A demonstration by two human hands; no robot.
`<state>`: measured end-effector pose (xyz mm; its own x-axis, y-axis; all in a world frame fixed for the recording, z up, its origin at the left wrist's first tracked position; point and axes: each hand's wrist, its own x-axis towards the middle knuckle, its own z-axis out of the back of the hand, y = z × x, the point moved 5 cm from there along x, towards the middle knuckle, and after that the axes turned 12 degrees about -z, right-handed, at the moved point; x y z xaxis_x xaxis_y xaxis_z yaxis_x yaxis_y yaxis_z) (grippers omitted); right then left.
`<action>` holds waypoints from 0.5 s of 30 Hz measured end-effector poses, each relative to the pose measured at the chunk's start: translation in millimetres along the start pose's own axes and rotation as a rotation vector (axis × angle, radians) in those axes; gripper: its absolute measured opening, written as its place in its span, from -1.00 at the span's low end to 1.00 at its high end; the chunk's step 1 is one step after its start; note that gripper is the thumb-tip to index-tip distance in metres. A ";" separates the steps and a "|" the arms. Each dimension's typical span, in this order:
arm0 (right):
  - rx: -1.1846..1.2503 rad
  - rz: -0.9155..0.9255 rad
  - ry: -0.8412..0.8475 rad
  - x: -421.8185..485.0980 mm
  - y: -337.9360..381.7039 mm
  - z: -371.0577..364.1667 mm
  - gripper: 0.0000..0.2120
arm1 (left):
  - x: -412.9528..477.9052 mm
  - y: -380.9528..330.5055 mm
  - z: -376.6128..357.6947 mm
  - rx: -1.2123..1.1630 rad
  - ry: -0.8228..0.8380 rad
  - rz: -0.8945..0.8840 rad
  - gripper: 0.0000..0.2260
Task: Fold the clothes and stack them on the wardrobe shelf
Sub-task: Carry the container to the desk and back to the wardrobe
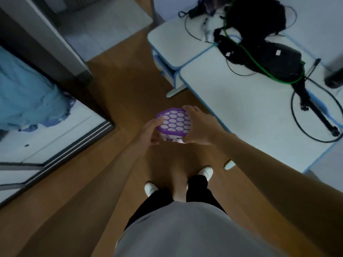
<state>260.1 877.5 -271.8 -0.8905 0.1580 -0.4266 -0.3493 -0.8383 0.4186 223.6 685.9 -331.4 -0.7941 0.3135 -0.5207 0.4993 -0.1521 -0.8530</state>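
We saw a small container (173, 125) with a purple lid with white oval holes, clasped between our left hand (151, 131) and right hand (199, 125), fingers curled around its sides.

Grey top (185, 229), black trousers (198, 190), white shoes (206, 172), bare forearms.

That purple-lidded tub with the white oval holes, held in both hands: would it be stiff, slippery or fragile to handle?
The purple-lidded tub probably feels stiff: its perforated lid keeps a crisp shape between the left hand and right hand. It looks like smooth plastic, so perhaps slightly slippery. Likely not fragile.
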 end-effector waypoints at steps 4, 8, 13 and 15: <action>-0.012 0.171 0.018 3.1 110.3 -10.9 0.01 | -48.0 -31.8 97.7 0.012 -0.159 -0.118 -0.56; -0.001 0.381 -0.005 5.1 216.9 -14.0 -0.05 | -92.3 -68.2 191.1 0.017 -0.294 -0.187 -0.56; 0.006 0.561 0.004 8.3 341.2 -14.5 -0.09 | -138.8 -114.6 293.1 0.008 -0.404 -0.261 -0.50; 0.023 0.620 0.024 11.8 388.9 -11.3 -0.12 | -151.3 -131.3 327.9 0.004 -0.456 -0.292 -0.47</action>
<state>117.1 547.4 -123.1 -0.9230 -0.3668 -0.1168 0.2242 -0.7590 0.6113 164.5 351.1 -152.4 -0.9698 -0.0954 -0.2243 0.2351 -0.1235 -0.9641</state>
